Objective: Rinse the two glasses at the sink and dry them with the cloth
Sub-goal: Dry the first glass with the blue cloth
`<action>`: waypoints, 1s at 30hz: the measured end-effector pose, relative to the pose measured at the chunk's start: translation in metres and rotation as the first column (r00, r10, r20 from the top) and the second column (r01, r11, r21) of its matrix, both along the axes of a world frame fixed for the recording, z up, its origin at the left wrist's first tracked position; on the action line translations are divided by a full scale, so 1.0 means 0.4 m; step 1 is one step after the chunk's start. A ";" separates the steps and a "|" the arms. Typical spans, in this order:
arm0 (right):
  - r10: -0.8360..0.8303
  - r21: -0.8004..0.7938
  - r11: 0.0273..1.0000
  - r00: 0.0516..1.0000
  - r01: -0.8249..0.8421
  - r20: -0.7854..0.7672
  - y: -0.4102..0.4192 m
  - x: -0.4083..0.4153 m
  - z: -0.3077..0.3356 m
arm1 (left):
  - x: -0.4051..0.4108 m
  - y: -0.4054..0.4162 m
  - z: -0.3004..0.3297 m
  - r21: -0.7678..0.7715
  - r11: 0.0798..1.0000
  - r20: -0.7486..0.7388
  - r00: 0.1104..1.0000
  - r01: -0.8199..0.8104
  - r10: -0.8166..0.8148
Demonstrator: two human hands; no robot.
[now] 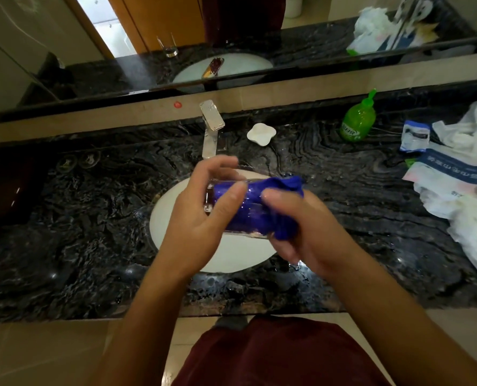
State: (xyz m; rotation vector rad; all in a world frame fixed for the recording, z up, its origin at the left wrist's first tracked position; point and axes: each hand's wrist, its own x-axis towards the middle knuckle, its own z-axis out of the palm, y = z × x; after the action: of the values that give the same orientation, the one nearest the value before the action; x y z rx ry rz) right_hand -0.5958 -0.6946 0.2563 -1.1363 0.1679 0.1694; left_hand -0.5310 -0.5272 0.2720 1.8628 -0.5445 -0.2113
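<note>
A clear glass (213, 195) lies on its side above the white sink basin (231, 257). My left hand (201, 218) grips it around the base end, fingers curled over the top. A blue cloth (284, 183) is stuffed into the glass and bunches out of its mouth on the right. My right hand (301, 227) grips that bunched cloth at the mouth. A second clear glass (167, 47) shows upright only as a reflection in the mirror, left of the basin; I cannot make it out on the dark counter itself.
A chrome faucet (211, 126) stands behind the basin, beside a white soap dish (261, 134). A green soap bottle (357, 121) stands at the back right. White plastic bags and packets (460, 185) cover the right of the wet black marble counter (78, 232).
</note>
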 end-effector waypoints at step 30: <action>0.117 -0.444 0.893 0.917 0.070 0.382 0.019 -0.078 0.019 | -0.014 -0.013 0.023 -0.357 0.770 -0.761 0.642 -0.529 0.088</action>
State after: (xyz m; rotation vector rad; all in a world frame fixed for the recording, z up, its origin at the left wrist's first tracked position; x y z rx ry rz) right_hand -0.6270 -0.6871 0.2640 -1.6137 -0.1859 -0.0920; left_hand -0.5366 -0.5325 0.2814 1.1207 0.2821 -0.4535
